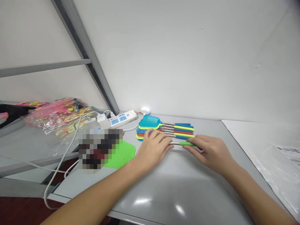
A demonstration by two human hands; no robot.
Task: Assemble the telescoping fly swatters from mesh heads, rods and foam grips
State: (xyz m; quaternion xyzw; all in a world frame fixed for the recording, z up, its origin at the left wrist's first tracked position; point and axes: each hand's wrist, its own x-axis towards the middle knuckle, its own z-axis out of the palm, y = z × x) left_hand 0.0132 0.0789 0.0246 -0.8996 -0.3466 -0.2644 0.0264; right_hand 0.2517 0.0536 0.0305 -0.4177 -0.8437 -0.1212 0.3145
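A green fly swatter (122,153) lies low over the grey table, its perforated head to the left and its green grip to the right. My left hand (153,147) is closed around the metal rod, hiding part of it. With thumb and fingers, my right hand (208,151) pinches the green grip near its end. Just behind my hands is a stack of fly swatters (150,121) in blue, yellow and red, with their handles pointing right.
A white power strip (123,118) with plugs and cables stands at the back left. Plastic-wrapped colourful items (63,114) lie beyond the metal frame (93,68). White plastic sheeting (264,150) covers the right side. A blurred patch hides something beside the green head.
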